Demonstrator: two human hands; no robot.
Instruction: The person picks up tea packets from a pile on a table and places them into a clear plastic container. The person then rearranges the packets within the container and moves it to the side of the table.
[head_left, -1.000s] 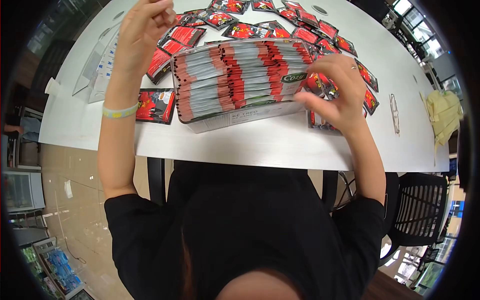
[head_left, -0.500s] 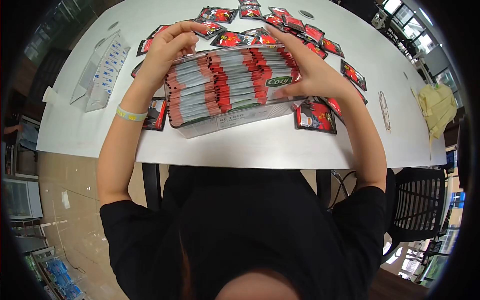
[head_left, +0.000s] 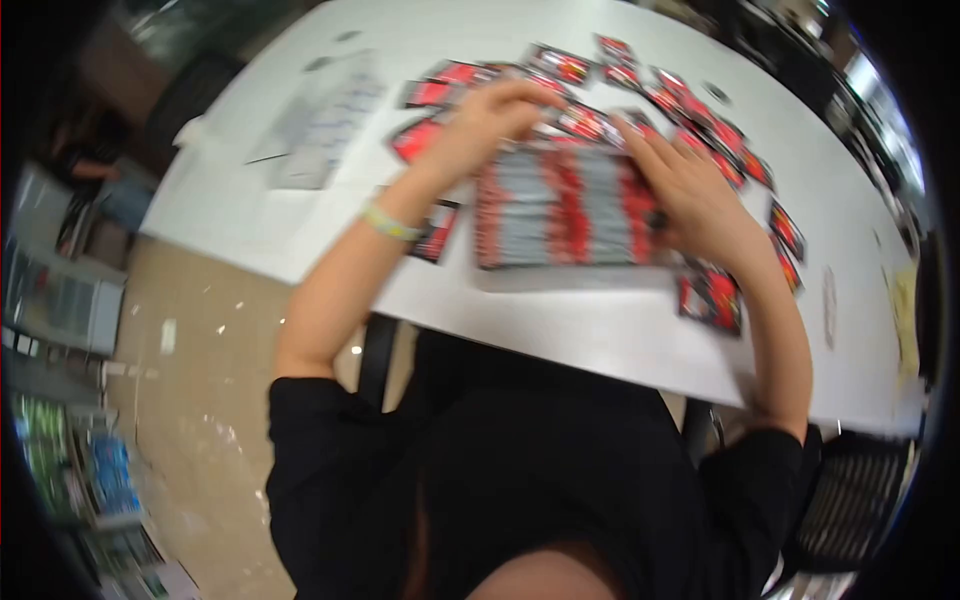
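Observation:
A clear plastic box (head_left: pixel 570 268) tightly packed with rows of red and grey sachets (head_left: pixel 525 205) stands near the table's front edge, its packed side facing up toward me. My right hand (head_left: pixel 695 190) grips the box's right end, fingers stretched along the far corner and thumb on the near side. At the far left corner, my left hand (head_left: pixel 500 120) has its index finger stretched out and the others loosely bent. No object shows in it; whether it touches the box is blurred. Red and black sachets (head_left: pixel 580 122) lie just behind the box.
Several loose sachets (head_left: pixel 700 115) are scattered over the white table (head_left: pixel 560 310), and one lies by the box's near right (head_left: pixel 710 300). A clear plastic holder (head_left: pixel 325 125) stands at left. Yellow cloth (head_left: pixel 905 320) hangs at the right edge; a black chair (head_left: pixel 855 500) is below.
My head has turned, so the whole scene is shifted and tilted, with blur. The box's packed side now faces me more squarely. My left index finger has straightened; my right hand stays on the box.

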